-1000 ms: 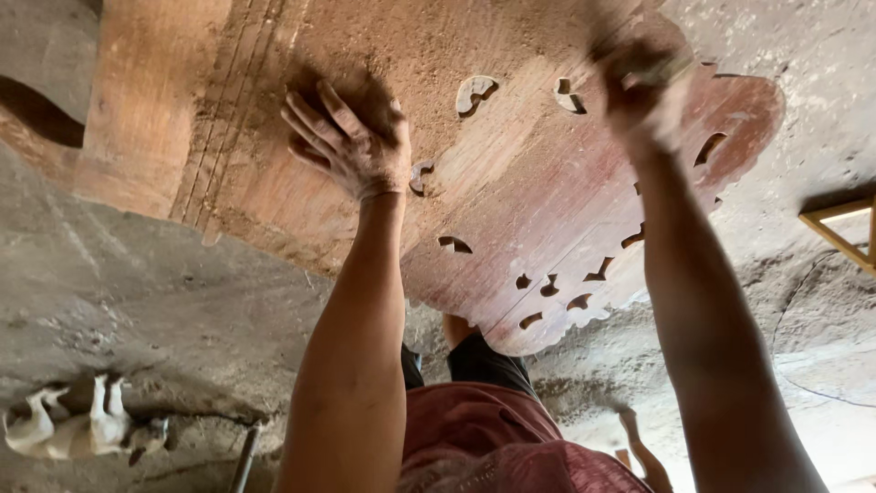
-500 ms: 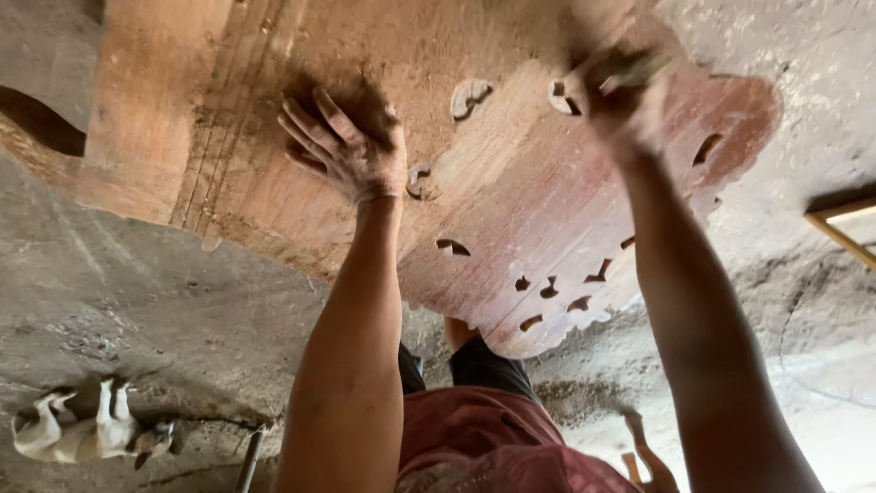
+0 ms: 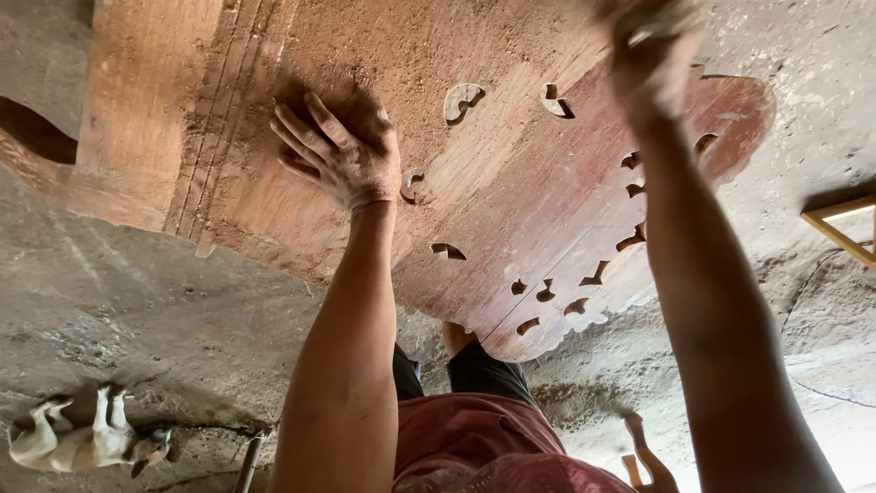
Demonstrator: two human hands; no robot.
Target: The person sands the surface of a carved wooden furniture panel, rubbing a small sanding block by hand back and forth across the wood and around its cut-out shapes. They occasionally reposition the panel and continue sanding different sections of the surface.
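A large reddish-brown wooden panel (image 3: 511, 210) with carved cut-out holes and a scalloped edge lies on the ground, dusted with sawdust. My left hand (image 3: 339, 155) presses flat on it, fingers spread, near a row of cut-outs. My right hand (image 3: 650, 36) is blurred at the panel's far side by the top edge of the view. Its fingers are closed around a small greyish piece that I cannot make out clearly. My red shorts (image 3: 493, 447) and knees show below the panel.
The rough concrete floor (image 3: 137, 310) surrounds the panel. A white dog (image 3: 82, 438) stands at the lower left, beside a thin metal rod (image 3: 248, 461). A yellow wooden frame (image 3: 839, 224) lies at the right edge.
My right hand has slid further away along the panel, towards the top of the view, and is blurred by motion. My left hand has stayed planted in place.
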